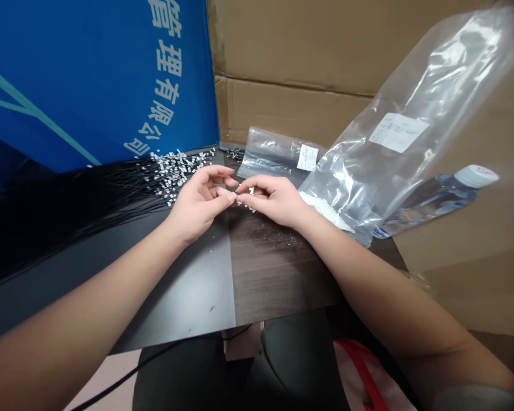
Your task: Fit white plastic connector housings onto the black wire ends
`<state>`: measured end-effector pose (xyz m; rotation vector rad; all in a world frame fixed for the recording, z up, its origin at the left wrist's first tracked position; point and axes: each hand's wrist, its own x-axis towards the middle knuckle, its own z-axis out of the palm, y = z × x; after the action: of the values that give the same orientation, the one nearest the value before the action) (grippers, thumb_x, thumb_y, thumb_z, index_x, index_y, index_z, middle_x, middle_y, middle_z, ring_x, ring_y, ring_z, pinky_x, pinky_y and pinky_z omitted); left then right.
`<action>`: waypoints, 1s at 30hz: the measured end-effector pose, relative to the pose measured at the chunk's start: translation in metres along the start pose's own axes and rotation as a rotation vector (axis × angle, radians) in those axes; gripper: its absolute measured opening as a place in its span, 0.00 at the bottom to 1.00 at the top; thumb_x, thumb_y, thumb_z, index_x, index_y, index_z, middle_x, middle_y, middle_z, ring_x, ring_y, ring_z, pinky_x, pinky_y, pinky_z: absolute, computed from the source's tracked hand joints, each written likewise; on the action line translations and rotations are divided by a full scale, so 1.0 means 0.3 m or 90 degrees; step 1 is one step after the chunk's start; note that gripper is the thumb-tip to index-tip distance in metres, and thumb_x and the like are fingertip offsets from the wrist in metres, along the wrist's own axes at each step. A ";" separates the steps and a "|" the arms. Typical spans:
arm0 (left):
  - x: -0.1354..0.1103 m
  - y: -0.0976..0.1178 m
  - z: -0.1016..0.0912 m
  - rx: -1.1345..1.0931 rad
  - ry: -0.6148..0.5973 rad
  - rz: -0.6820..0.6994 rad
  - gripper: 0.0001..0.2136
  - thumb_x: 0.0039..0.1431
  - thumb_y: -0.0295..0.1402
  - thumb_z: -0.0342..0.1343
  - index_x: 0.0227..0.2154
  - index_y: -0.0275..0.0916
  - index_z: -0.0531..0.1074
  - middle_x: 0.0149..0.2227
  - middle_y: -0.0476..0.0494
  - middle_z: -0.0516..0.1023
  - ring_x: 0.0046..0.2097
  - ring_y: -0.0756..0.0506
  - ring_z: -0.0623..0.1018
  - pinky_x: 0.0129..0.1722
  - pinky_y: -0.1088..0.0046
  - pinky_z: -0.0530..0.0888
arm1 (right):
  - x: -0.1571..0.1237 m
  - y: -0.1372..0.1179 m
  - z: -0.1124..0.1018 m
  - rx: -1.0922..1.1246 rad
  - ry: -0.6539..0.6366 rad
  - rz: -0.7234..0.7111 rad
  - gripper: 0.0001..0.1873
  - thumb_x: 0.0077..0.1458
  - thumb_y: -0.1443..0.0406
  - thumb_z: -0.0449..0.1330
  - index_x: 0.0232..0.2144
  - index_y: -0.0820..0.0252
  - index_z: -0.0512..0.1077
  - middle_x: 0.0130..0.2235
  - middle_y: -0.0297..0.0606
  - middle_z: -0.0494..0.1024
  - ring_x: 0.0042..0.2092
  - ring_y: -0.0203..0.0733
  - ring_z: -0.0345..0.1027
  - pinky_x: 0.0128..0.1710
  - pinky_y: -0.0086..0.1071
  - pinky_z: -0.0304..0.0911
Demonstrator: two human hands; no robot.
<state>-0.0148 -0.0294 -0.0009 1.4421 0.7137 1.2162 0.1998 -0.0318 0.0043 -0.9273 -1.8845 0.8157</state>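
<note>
My left hand (199, 200) and my right hand (274, 200) meet fingertip to fingertip above the tabletop. The thumb and a finger of each are pinched together, and whatever lies between them is too small to name. Just behind my left hand spreads a thick bundle of thin black wires (89, 191), many with small white connectors (175, 168) at their ends. A few small white pieces (249, 206) lie beneath the right fingers, partly hidden. Close to my right wrist, small white parts (328, 210) fill the bottom of a large clear plastic bag (360, 171).
A smaller clear bag (274, 154) with a label lies behind my hands. To the right, a capped plastic water bottle (437, 197) leans beside the large bag. A blue printed panel (89, 68) and brown cardboard (300, 51) wall off the dark table (274, 274).
</note>
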 end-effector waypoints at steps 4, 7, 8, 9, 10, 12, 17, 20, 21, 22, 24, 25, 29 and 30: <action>-0.013 -0.005 0.005 -0.028 -0.013 -0.016 0.25 0.51 0.36 0.78 0.49 0.41 0.75 0.43 0.46 0.79 0.37 0.51 0.81 0.48 0.68 0.82 | -0.006 0.001 0.008 -0.036 -0.021 -0.029 0.13 0.64 0.54 0.69 0.43 0.55 0.85 0.29 0.29 0.77 0.27 0.33 0.58 0.32 0.32 0.56; -0.017 -0.009 0.014 -0.041 -0.008 -0.022 0.24 0.52 0.35 0.78 0.49 0.41 0.75 0.43 0.46 0.79 0.38 0.50 0.82 0.49 0.67 0.82 | -0.006 0.007 0.005 -0.054 -0.016 -0.046 0.12 0.64 0.55 0.69 0.43 0.55 0.87 0.35 0.33 0.84 0.29 0.34 0.64 0.34 0.32 0.59; -0.018 -0.010 0.016 -0.045 -0.006 -0.025 0.24 0.52 0.35 0.78 0.49 0.41 0.75 0.43 0.46 0.79 0.38 0.50 0.82 0.50 0.66 0.82 | -0.005 0.009 0.003 -0.063 -0.014 -0.045 0.12 0.64 0.55 0.69 0.42 0.55 0.87 0.35 0.34 0.85 0.29 0.35 0.65 0.34 0.32 0.60; -0.018 -0.012 0.017 -0.049 -0.005 -0.027 0.23 0.52 0.34 0.77 0.49 0.41 0.75 0.43 0.46 0.79 0.39 0.49 0.82 0.51 0.65 0.82 | -0.004 0.011 0.002 -0.073 -0.011 -0.044 0.12 0.64 0.55 0.69 0.42 0.55 0.87 0.34 0.34 0.84 0.29 0.35 0.66 0.34 0.32 0.60; -0.019 -0.013 0.018 -0.055 -0.003 -0.027 0.23 0.53 0.34 0.77 0.49 0.41 0.75 0.43 0.46 0.79 0.39 0.49 0.82 0.52 0.65 0.82 | -0.004 0.011 0.002 -0.081 -0.008 -0.044 0.12 0.65 0.55 0.69 0.41 0.55 0.86 0.32 0.33 0.83 0.29 0.35 0.66 0.34 0.32 0.59; -0.019 -0.017 0.019 -0.069 0.007 -0.023 0.22 0.52 0.32 0.77 0.48 0.40 0.76 0.42 0.46 0.80 0.40 0.49 0.82 0.52 0.65 0.82 | -0.003 0.009 0.003 -0.093 -0.001 -0.048 0.12 0.65 0.55 0.68 0.41 0.56 0.86 0.30 0.32 0.82 0.29 0.35 0.66 0.34 0.32 0.60; -0.021 -0.016 0.027 -0.083 0.046 -0.062 0.20 0.52 0.33 0.77 0.45 0.39 0.77 0.41 0.46 0.81 0.42 0.48 0.83 0.49 0.66 0.83 | -0.009 -0.014 0.009 -0.120 0.031 -0.078 0.10 0.67 0.57 0.66 0.41 0.55 0.84 0.33 0.33 0.83 0.31 0.37 0.68 0.37 0.33 0.62; -0.025 -0.004 0.033 -0.096 0.034 -0.123 0.17 0.54 0.37 0.76 0.42 0.37 0.79 0.40 0.45 0.83 0.37 0.49 0.82 0.43 0.68 0.82 | -0.011 -0.026 0.004 -0.144 0.048 -0.099 0.08 0.68 0.59 0.65 0.40 0.54 0.83 0.36 0.35 0.85 0.33 0.39 0.70 0.39 0.34 0.64; -0.027 0.001 0.034 -0.104 0.027 -0.140 0.17 0.54 0.38 0.77 0.41 0.36 0.79 0.39 0.45 0.83 0.36 0.49 0.82 0.41 0.69 0.82 | -0.011 -0.029 0.002 -0.151 0.050 -0.107 0.08 0.68 0.59 0.65 0.39 0.54 0.83 0.36 0.35 0.85 0.34 0.39 0.71 0.39 0.34 0.64; -0.028 0.006 0.035 -0.112 0.018 -0.153 0.16 0.54 0.38 0.77 0.39 0.36 0.80 0.37 0.45 0.83 0.35 0.49 0.82 0.39 0.70 0.81 | -0.011 -0.030 -0.001 -0.157 0.052 -0.116 0.08 0.69 0.60 0.65 0.39 0.54 0.83 0.37 0.35 0.85 0.34 0.39 0.72 0.40 0.34 0.65; -0.031 0.014 0.034 -0.125 0.003 -0.171 0.16 0.54 0.40 0.77 0.37 0.35 0.81 0.35 0.45 0.82 0.33 0.49 0.82 0.36 0.71 0.80 | -0.011 -0.030 -0.004 -0.162 0.052 -0.132 0.07 0.69 0.61 0.65 0.40 0.54 0.83 0.38 0.35 0.86 0.35 0.39 0.73 0.40 0.34 0.65; -0.031 0.017 0.033 -0.130 -0.003 -0.179 0.16 0.54 0.40 0.77 0.37 0.35 0.81 0.34 0.45 0.82 0.33 0.49 0.82 0.36 0.71 0.80 | -0.011 -0.030 -0.005 -0.165 0.051 -0.138 0.07 0.69 0.61 0.64 0.40 0.54 0.83 0.39 0.35 0.86 0.35 0.39 0.73 0.41 0.34 0.65; -0.033 0.021 0.030 -0.141 -0.011 -0.190 0.15 0.54 0.41 0.77 0.35 0.35 0.81 0.32 0.45 0.82 0.33 0.48 0.82 0.35 0.70 0.80 | -0.012 -0.032 -0.002 -0.166 0.046 -0.124 0.08 0.70 0.60 0.64 0.41 0.53 0.83 0.38 0.35 0.86 0.36 0.40 0.73 0.41 0.35 0.66; -0.032 0.021 0.030 -0.141 -0.010 -0.188 0.15 0.54 0.40 0.77 0.35 0.35 0.82 0.32 0.45 0.82 0.32 0.48 0.82 0.35 0.70 0.80 | -0.013 -0.034 -0.001 -0.161 0.048 -0.117 0.08 0.69 0.59 0.64 0.41 0.53 0.83 0.38 0.35 0.86 0.36 0.40 0.73 0.41 0.35 0.66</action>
<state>-0.0105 -0.0428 0.0029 1.1194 0.7276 1.0181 0.1986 -0.0402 0.0112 -0.9059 -2.0025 0.4337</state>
